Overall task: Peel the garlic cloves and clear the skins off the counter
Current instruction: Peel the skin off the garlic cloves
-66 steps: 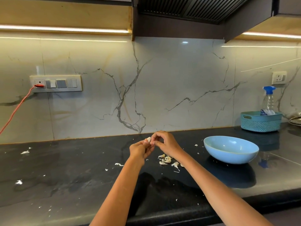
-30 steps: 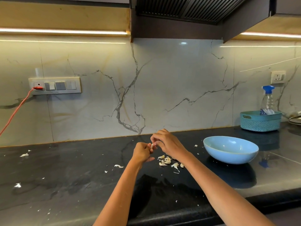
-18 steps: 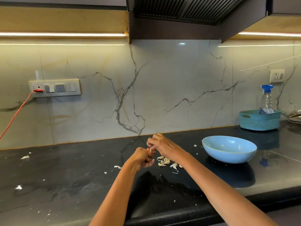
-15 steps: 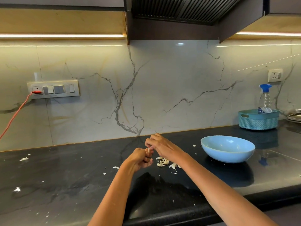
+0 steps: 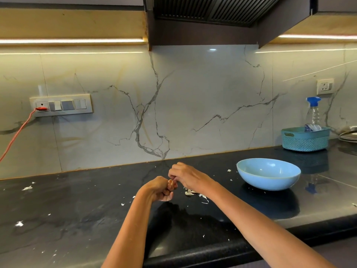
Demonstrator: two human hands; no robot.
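Observation:
Above the black counter (image 5: 77,215), my left hand (image 5: 158,189) is curled round a garlic clove (image 5: 171,181); only its pale tip shows between the fingers. My right hand (image 5: 186,176) meets it from the right and pinches at that tip with thumb and fingers. Just under and right of my hands lies a small pile of garlic skins (image 5: 190,192). More white skin flakes (image 5: 27,188) are scattered over the counter to the left and near its front edge.
A light blue bowl (image 5: 268,174) stands on the counter to the right of my hands. Farther back right, a teal basket (image 5: 305,139) holds a spray bottle (image 5: 313,114). A red cable (image 5: 17,132) hangs from the wall switch panel at left.
My hands have sunk a little toward the counter, still together on the clove. The clove was more visible earlier; now the left fingers hide most of it.

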